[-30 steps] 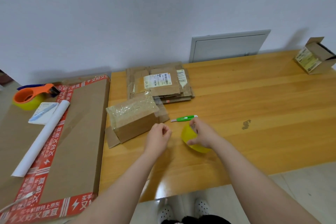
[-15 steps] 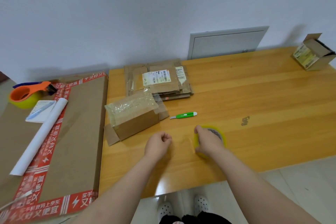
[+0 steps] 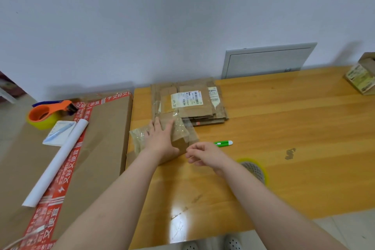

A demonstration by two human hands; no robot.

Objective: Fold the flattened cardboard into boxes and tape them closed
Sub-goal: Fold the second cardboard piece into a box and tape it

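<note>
Here our left hand (image 3: 160, 140) lies flat on the box (image 3: 138, 139), our right hand (image 3: 205, 154) loosely curled, empty, beside the cutter (image 3: 223, 143).

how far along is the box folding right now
Done: one small box looks folded and wrapped in clear tape. In hand: the left hand presses flat on it, the right hand hovers beside; the tape roll lies on the table. Left: the stack of flattened cardboard behind is still flat.

Left hand (image 3: 162, 140) flat on taped box (image 3: 138, 138)
</note>
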